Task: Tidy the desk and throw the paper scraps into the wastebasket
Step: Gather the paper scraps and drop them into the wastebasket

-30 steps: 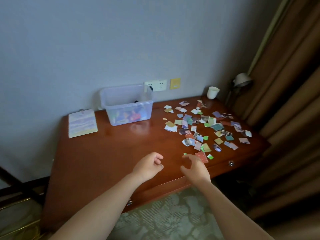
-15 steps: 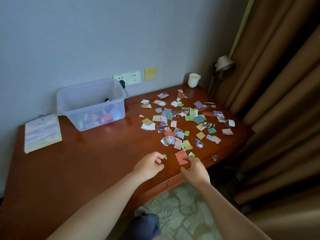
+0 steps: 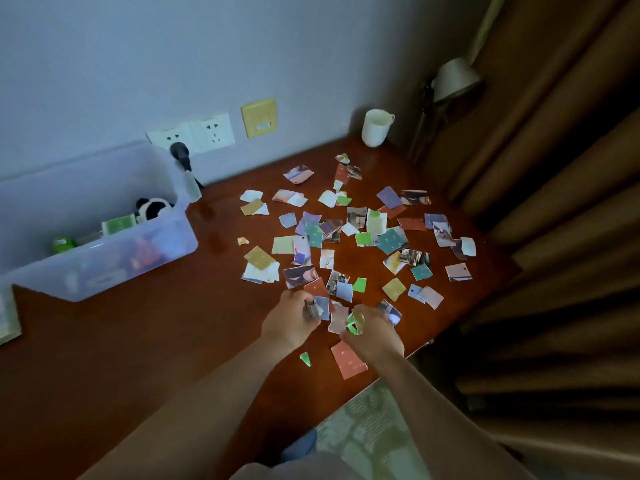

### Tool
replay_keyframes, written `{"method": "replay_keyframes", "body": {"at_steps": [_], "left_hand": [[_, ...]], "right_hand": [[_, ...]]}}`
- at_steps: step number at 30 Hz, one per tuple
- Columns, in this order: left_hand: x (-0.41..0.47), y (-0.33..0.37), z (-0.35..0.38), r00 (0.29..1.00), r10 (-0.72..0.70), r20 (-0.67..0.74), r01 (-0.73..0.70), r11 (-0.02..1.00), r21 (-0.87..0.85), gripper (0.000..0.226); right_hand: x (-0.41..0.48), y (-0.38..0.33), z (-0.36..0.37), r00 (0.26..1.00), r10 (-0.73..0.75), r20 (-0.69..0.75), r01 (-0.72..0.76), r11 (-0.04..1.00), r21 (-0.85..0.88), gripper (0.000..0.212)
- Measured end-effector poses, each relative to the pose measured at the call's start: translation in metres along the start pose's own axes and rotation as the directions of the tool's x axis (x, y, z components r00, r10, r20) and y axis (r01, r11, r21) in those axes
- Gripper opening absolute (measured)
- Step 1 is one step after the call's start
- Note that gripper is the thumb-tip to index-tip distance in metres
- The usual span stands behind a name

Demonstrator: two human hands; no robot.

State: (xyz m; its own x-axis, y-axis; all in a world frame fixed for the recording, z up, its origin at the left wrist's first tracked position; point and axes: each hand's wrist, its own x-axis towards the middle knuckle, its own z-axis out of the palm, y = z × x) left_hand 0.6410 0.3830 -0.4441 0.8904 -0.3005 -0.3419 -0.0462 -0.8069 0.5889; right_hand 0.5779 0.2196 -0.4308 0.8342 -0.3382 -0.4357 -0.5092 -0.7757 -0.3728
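Note:
Several coloured paper scraps (image 3: 363,237) lie scattered over the right half of the red-brown desk (image 3: 173,334). My left hand (image 3: 291,320) grips a few scraps at the near edge of the pile. Beside it, my right hand (image 3: 372,332) pinches a green and yellow scrap. A pink scrap (image 3: 348,360) and a small green scrap (image 3: 305,358) lie just in front of my wrists. No wastebasket is in view.
A clear plastic bin (image 3: 104,251) with small items stands at the back left. A white mug (image 3: 375,128) sits in the far corner, next to a lamp (image 3: 453,77). Wall sockets (image 3: 201,133) are behind; brown curtains (image 3: 554,202) hang at the right. A notebook edge (image 3: 7,320) shows far left.
I have come closer to the desk. Both hands moved forward from the desk's front edge into the near side of the pile and closed on scraps.

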Motion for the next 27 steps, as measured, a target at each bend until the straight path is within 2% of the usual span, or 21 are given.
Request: {"method": "replay_keyframes", "body": {"at_steps": [4,8,16,19,22,25,27], "left_hand": [[0.025,0.002,0.010,0.999,0.026,0.018,-0.027,0.998,0.059,0.048],[0.031,0.004,0.021,1.000,0.006,0.014,-0.007,0.995,0.100,0.052],[0.033,0.005,0.025,0.998,-0.030,-0.049,0.036,0.992,0.125,0.042],[0.031,0.007,0.023,0.988,-0.152,-0.024,0.153,0.988,0.009,0.030],[0.028,0.010,0.016,0.972,-0.236,-0.006,0.234,0.965,-0.121,0.015],[0.023,0.013,0.014,0.943,-0.334,-0.012,0.316,0.902,-0.293,0.019],[0.021,0.017,0.013,0.905,-0.425,-0.011,0.373,0.807,-0.458,0.027]], "right_hand": [[0.021,-0.003,0.006,0.999,0.054,0.006,-0.053,0.990,-0.131,0.065],[0.031,-0.007,0.015,0.998,0.017,-0.066,-0.032,0.973,-0.230,0.072],[0.053,-0.008,0.014,0.991,-0.109,-0.071,0.102,0.990,-0.098,0.033],[0.061,-0.006,0.003,0.991,-0.135,-0.009,0.135,0.991,-0.003,0.024],[0.069,-0.004,-0.010,0.987,-0.147,0.059,0.141,0.984,0.107,0.028],[0.077,-0.004,-0.024,0.979,-0.170,0.114,0.145,0.969,0.200,0.030],[0.083,-0.004,-0.031,0.973,-0.168,0.157,0.118,0.951,0.286,0.028]]}}
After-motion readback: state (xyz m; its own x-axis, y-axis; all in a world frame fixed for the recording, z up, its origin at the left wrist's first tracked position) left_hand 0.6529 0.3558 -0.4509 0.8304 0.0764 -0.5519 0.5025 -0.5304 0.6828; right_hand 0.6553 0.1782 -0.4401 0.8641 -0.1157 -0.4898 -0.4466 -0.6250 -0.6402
